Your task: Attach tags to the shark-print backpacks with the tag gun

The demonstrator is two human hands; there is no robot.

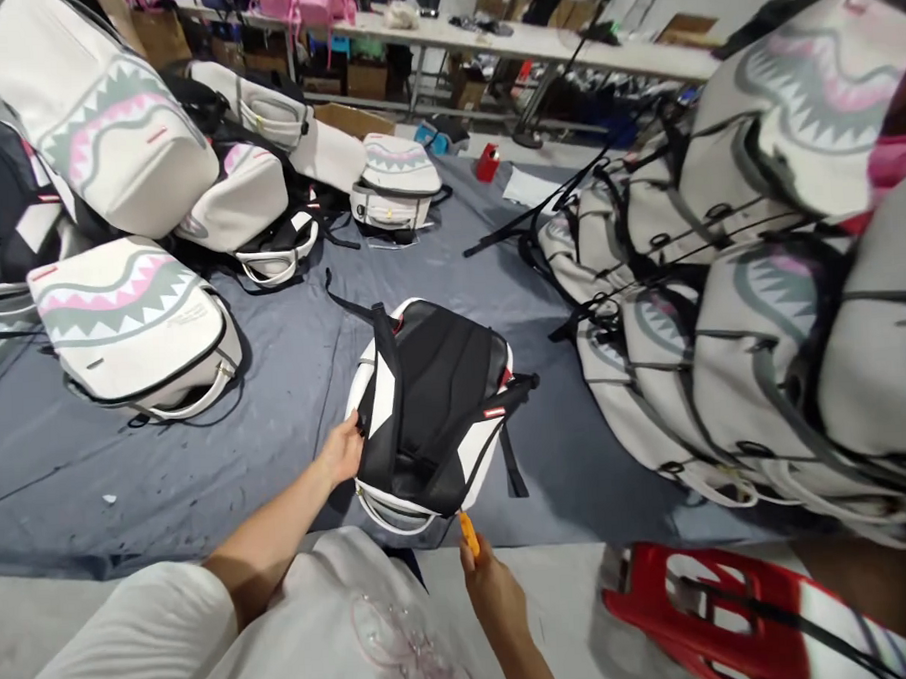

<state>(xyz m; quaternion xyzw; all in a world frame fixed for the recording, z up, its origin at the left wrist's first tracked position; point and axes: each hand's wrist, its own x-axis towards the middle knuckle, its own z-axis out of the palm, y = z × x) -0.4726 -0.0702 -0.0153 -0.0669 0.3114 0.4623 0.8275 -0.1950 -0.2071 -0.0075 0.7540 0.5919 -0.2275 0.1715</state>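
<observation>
A white and black backpack (444, 380) lies with its padded back and shoulder straps facing up, directly in front of me. My left hand (345, 449) grips its left side near the strap, with the fingertips partly hidden at the edge. In my right hand (494, 583) are small orange thread snips (470, 534), their tip at the backpack's lower edge, right of the top handle (397, 522). Whether the tip touches the fabric I cannot tell.
Grey sheeting (296, 356) covers the work table. To the left lie several white backpacks with shark-mouth prints, one backpack (133, 318) nearest. A tall pile of similar backpacks (731, 347) stands at right. A red plastic stool (705, 609) is at lower right; a long table (439, 30) runs behind.
</observation>
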